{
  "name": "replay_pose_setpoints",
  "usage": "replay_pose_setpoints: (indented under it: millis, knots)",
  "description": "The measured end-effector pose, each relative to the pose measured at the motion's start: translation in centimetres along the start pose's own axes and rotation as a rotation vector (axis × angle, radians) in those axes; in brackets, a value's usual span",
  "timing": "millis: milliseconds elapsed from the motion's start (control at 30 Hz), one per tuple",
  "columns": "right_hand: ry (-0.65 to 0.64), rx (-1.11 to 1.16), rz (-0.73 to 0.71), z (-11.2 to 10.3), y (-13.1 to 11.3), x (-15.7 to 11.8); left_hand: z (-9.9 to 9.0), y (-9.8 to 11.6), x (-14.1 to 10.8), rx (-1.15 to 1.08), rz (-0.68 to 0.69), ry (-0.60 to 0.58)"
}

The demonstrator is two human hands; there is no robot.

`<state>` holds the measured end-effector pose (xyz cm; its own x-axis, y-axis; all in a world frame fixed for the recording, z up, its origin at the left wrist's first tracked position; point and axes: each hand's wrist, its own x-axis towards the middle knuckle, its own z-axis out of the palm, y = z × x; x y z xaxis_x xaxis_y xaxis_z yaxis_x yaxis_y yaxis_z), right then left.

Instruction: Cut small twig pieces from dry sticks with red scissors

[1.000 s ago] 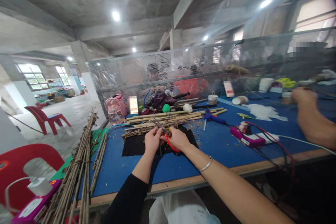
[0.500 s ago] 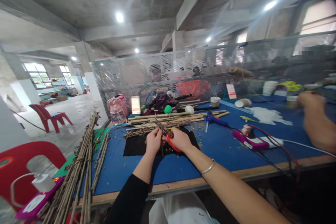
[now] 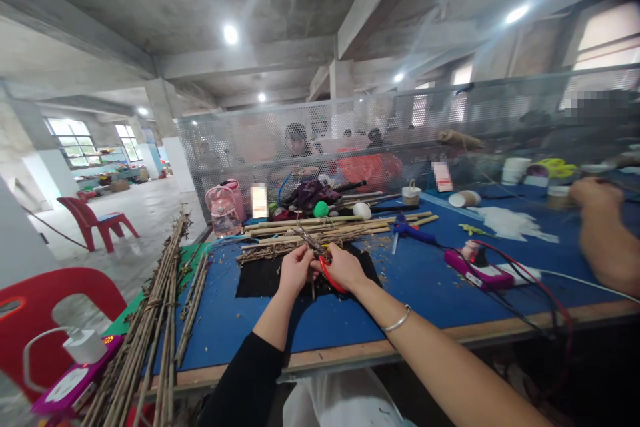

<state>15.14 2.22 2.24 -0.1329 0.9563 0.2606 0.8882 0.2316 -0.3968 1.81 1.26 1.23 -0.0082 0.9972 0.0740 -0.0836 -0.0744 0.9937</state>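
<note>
In the head view my right hand (image 3: 344,268) is closed on scissors with red-orange handles (image 3: 327,272). Their metal blades (image 3: 306,236) point up and to the left. Close beside it, my left hand (image 3: 296,268) pinches a thin dry twig (image 3: 313,291), whose lower end sticks out below the fingers. Most of the twig is hidden by the two hands. Both hands are above a black cloth (image 3: 260,280) on the blue table mat (image 3: 240,330). Just behind them lies a row of dry, rough twigs (image 3: 265,251).
Bundled long dry sticks (image 3: 150,320) lean over the left table edge. Bamboo rods (image 3: 280,227) lie at the back. To the right are a blue glue gun (image 3: 415,229), a purple power strip (image 3: 477,271) with cables, and another person's hand (image 3: 597,197). A perforated metal screen (image 3: 225,147) stands behind.
The hands stay together in nearly the same place, with the scissors and twig shifted very slightly. The whole view has moved a little. The other person's hand at right has barely moved.
</note>
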Motion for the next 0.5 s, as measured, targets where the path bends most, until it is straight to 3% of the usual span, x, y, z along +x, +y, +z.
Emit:
replay_pose_setpoints:
  millis: [300,500]
  knots:
    - [-0.022,-0.015,0.015,0.04,0.2,0.13,-0.3,-0.55,0.52,0.033,0.034,0.066]
    - [0.028,-0.022,-0.029,-0.03,0.29,0.09,-0.23,-0.28,0.55,0.066,0.036,0.185]
